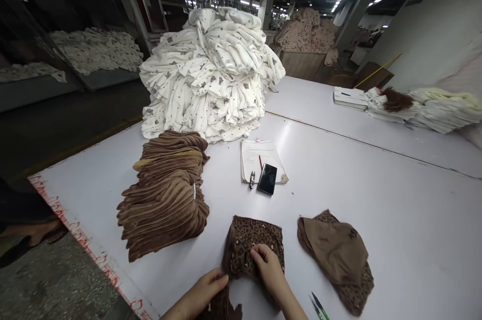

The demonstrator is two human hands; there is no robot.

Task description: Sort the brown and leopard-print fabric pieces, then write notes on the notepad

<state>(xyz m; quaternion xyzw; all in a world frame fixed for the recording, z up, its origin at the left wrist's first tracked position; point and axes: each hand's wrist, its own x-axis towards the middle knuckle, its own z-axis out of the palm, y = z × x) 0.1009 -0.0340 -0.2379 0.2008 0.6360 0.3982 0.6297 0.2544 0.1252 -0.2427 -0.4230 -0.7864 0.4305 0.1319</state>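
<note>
My left hand is closed on the edge of a dark brown leopard-print fabric piece, which hangs low at the bottom of the view. My right hand rests over a squarish stack of leopard-print fabric pieces, thumb and forefinger pinched at the top cloth. To the right lies a small pile of brown and leopard-print pieces, plain side partly up. Green-handled scissors or snips lie near the bottom edge, partly cut off.
A tall stack of folded brown fabric stands at left. Behind it rises a big heap of white printed cloth. Mid-table are a notepad, a phone and thread snips. Another person's foot shows at far left.
</note>
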